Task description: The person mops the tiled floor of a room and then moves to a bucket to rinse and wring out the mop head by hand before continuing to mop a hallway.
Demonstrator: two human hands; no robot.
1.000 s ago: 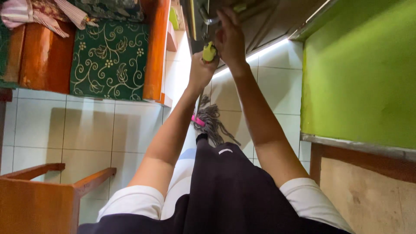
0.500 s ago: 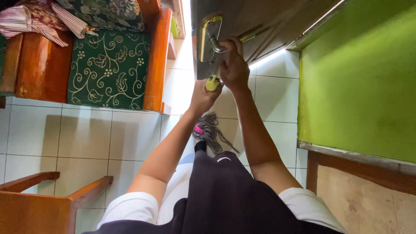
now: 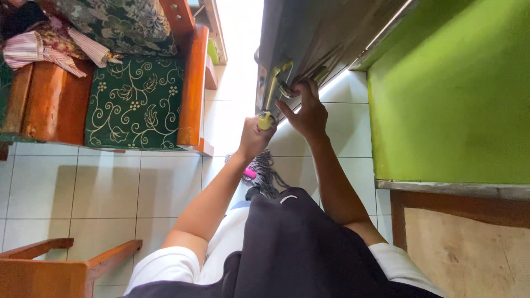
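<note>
Two hands (image 3: 309,116) at door handle (image 3: 274,83)

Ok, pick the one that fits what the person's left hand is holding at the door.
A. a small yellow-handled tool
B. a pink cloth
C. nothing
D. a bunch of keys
A: the left hand is closed around a small yellow-handled tool whose tip sits by the brass door handle, while the right hand touches the door beside it.
</note>
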